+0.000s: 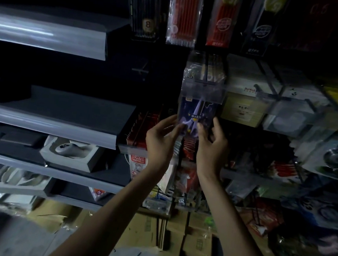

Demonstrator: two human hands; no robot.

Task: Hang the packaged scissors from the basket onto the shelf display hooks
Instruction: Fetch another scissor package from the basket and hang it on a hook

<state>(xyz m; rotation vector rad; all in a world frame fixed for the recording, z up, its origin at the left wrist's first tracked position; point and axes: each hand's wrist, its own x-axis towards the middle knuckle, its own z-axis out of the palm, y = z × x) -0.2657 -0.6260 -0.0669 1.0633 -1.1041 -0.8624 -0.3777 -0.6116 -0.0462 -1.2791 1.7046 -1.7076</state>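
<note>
Left grip (162, 140), right grip (211, 145), raised, pinch scissors pack (196, 114).

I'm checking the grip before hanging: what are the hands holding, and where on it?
The scissors package, by its lower edges: left hand on the left edge, right hand on the right.

Left grip (161, 141), right grip (212, 149): curled, aloft.

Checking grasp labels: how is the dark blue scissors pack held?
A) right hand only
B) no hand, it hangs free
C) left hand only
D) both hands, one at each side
D: the left hand and the right hand each hold one side edge of the scissors pack, just below the clear label holder.
</note>
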